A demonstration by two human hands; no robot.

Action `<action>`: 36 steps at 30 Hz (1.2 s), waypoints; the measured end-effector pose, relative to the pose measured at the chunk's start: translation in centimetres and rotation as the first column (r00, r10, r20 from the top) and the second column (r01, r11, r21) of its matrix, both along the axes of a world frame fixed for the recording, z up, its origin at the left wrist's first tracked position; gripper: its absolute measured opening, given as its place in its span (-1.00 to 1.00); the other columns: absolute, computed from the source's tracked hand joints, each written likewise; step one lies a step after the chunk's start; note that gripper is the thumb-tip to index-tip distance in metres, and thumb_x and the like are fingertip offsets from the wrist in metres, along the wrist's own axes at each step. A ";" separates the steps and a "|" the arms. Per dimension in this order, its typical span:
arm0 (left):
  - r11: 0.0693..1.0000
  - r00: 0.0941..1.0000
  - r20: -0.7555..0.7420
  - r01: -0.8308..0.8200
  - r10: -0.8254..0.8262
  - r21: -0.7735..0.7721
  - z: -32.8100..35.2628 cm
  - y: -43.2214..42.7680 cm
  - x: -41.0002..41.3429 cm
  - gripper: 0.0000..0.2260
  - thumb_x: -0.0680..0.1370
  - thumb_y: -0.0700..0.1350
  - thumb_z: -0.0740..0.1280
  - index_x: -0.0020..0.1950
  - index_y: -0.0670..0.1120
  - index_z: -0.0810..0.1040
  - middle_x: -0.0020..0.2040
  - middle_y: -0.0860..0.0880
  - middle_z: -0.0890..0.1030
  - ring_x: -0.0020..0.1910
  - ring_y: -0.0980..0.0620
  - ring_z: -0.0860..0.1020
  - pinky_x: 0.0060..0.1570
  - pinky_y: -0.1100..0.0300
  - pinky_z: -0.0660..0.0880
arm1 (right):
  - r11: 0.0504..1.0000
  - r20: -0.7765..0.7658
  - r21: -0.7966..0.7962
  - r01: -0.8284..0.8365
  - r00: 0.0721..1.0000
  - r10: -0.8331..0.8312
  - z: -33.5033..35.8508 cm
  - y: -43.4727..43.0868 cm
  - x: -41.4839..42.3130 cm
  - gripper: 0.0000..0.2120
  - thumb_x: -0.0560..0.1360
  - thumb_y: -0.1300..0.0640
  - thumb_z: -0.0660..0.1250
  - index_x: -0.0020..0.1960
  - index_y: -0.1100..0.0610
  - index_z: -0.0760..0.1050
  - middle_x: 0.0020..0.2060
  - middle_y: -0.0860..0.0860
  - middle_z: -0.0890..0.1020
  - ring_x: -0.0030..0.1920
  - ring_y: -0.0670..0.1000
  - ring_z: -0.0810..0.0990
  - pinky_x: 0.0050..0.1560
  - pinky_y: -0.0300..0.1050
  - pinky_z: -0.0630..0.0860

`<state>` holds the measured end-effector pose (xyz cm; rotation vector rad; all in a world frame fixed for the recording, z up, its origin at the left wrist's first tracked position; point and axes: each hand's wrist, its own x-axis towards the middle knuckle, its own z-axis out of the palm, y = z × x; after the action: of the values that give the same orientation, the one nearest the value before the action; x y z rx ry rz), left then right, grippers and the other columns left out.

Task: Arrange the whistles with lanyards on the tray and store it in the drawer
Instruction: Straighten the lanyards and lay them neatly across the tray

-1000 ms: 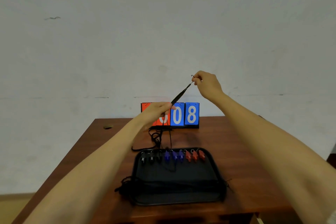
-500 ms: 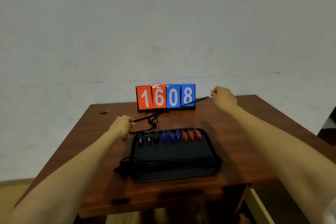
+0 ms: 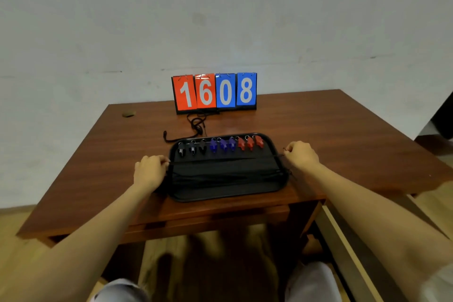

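Head view: our left hand and right hand each pinch, apparently, one end of a black lanyard stretched between them across the tray.

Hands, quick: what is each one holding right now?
Left hand: grips the black lanyard's left end.
Right hand: pinches its right end.

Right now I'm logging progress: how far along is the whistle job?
Done: nine whistles line the tray at its far edge. In hand: left hand and right hand pinch one lanyard stretched across it. Left: a loose cord lies behind on the table; the tray is not yet stored.
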<state>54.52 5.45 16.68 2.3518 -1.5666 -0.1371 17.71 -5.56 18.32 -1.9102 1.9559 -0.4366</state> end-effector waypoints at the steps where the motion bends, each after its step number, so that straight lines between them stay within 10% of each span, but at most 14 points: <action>1: 1.000 1.000 0.010 -0.007 0.007 -0.011 -0.4 0.3 -0.1 -0.78 0.62 -0.11 0.17 0.10 -0.04 0.61 0.05 -0.10 0.65 0.17 -0.20 0.48 0.12 -0.01 0.38 | 1.000 0.003 0.010 -0.002 1.000 0.002 -0.4 0.4 -0.2 -0.80 0.54 0.12 0.22 -0.19 0.11 0.56 -0.14 0.11 0.65 -0.13 0.17 0.61 -0.22 -0.08 0.49; 7: 0.999 0.999 0.023 -0.027 0.026 0.039 -2.1 1.6 -0.3 -0.78 0.62 -0.11 0.19 0.12 -0.03 0.62 0.13 -0.13 0.56 0.22 -0.21 0.40 0.14 -0.04 0.33 | 0.999 0.001 0.041 -0.031 1.000 0.031 -1.6 1.7 -0.4 -0.77 0.53 0.11 0.25 -0.29 0.07 0.51 -0.30 0.05 0.60 -0.22 0.12 0.60 -0.29 -0.11 0.47; 23: 0.986 0.979 0.164 0.137 -0.121 -0.090 -2.9 3.0 -2.9 -0.68 0.55 -0.11 0.23 0.29 -0.04 0.52 0.28 -0.03 0.47 0.21 -0.15 0.32 0.13 -0.02 0.22 | 0.998 -0.132 0.001 -0.058 0.990 0.058 -2.9 2.6 -0.5 -0.68 0.53 0.10 0.25 0.24 0.17 0.40 0.13 0.13 0.53 0.06 0.18 0.55 -0.12 -0.03 0.50; 29: 0.973 0.947 0.229 0.228 -0.225 0.010 -3.1 2.2 -5.0 -0.62 0.56 0.02 0.24 0.37 -0.01 0.43 0.35 -0.01 0.42 0.25 -0.14 0.33 0.14 0.00 0.25 | 0.941 -0.250 -0.175 -0.289 0.938 0.242 -3.2 3.1 -0.1 -0.65 0.52 0.14 0.21 0.30 0.13 0.41 0.23 0.09 0.46 0.27 0.13 0.35 0.22 0.01 0.38; 36: 0.968 0.939 0.266 0.175 -0.219 0.179 -3.6 1.7 -5.6 -0.60 0.60 0.11 0.11 0.40 0.02 0.37 0.32 -0.02 0.46 0.29 -0.12 0.30 0.19 -0.01 0.21 | 0.919 -0.429 -0.013 -0.395 0.832 0.351 -3.6 3.0 0.5 -0.66 0.56 0.09 0.15 0.32 0.04 0.45 0.28 0.04 0.49 0.32 0.10 0.32 0.29 0.03 0.25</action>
<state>48.90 7.17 13.09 2.4090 -1.9952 0.0407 18.25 -2.52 14.75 -2.5548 1.7418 -0.0063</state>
